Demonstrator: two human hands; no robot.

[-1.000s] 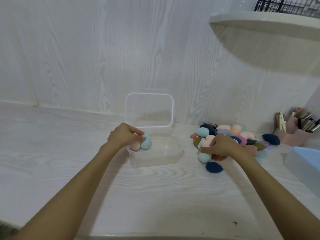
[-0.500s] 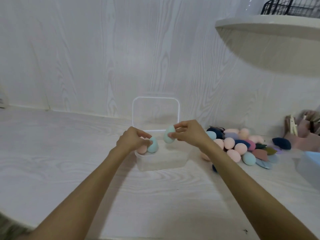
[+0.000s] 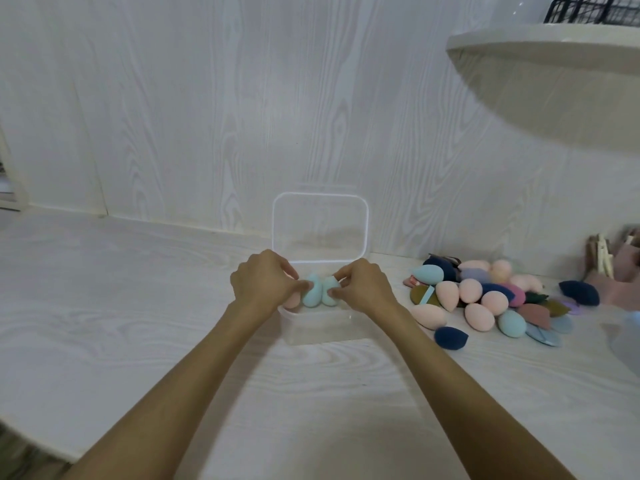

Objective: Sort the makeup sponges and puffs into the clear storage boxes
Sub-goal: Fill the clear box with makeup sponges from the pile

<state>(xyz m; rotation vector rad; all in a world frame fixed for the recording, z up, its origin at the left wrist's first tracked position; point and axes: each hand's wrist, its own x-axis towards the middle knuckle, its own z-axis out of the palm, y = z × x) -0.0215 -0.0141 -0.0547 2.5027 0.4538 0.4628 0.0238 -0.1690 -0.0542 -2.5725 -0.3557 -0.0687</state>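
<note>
Second blue sponge reaches the box

The right hand [image 3: 363,289] has carried a blue sponge [image 3: 329,289] from the pile [image 3: 485,299] at the counter's right; both hands now pinch blue sponges side by side over the clear box [image 3: 322,327], left hand [image 3: 263,285] holding its own [image 3: 311,292].

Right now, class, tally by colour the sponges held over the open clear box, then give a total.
Light-blue sponges: 2
Pink sponge: 1
Total: 3
</note>
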